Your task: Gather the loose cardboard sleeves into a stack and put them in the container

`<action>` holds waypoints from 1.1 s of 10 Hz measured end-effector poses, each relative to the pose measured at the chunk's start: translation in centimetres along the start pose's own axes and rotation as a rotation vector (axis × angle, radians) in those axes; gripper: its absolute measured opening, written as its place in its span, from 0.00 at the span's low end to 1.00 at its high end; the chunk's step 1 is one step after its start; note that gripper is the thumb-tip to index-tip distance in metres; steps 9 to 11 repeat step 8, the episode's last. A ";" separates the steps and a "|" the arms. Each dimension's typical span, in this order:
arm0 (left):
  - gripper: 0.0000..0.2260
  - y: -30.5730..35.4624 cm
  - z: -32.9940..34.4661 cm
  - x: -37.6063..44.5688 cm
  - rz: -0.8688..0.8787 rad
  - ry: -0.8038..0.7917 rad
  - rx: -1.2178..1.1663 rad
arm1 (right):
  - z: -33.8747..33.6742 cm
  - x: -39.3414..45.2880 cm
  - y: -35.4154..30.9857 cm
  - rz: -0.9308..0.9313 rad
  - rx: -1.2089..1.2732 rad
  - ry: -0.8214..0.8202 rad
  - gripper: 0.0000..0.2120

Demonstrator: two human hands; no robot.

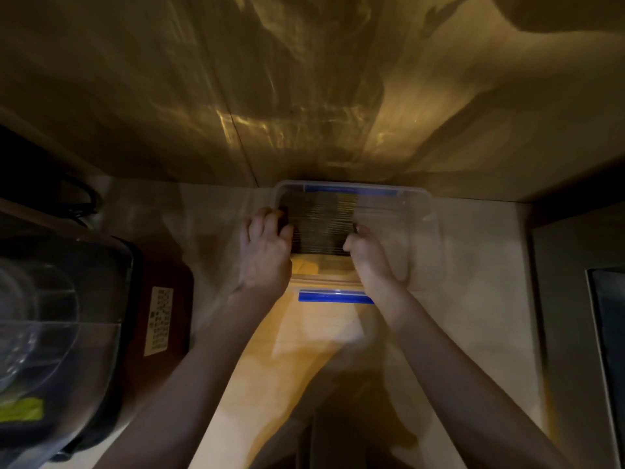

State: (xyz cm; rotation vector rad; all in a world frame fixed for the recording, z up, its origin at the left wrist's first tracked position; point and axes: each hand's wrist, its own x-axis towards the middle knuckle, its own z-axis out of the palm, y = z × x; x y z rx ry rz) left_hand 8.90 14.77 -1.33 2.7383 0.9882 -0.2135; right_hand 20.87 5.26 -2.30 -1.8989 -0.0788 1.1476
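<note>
A dark stack of cardboard sleeves (321, 225), seen edge-on as thin lines, sits inside a clear plastic container (419, 211) with blue clips at its far and near rims. My left hand (267, 248) grips the stack's left end. My right hand (368, 255) presses against its right end. The stack fills the left part of the container; the right part looks empty. The picture is blurred by motion.
The container rests on a pale counter (209, 231) against a shiny golden wall (304, 96). A blender-like appliance with a clear lid (61, 316) and a dark red base (162, 309) stands at the left. A dark panel (605, 333) borders the right.
</note>
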 end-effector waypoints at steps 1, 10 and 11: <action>0.20 -0.1 0.4 0.0 -0.001 0.009 -0.070 | 0.2 0.8 0.5 0.162 0.249 -0.037 0.07; 0.12 1.1 -12.3 0.1 0.075 0.042 -0.481 | -12.6 -15.4 -13.5 -0.572 0.546 0.058 0.08; 0.12 1.1 -12.3 0.1 0.075 0.042 -0.481 | -12.6 -15.4 -13.5 -0.572 0.546 0.058 0.08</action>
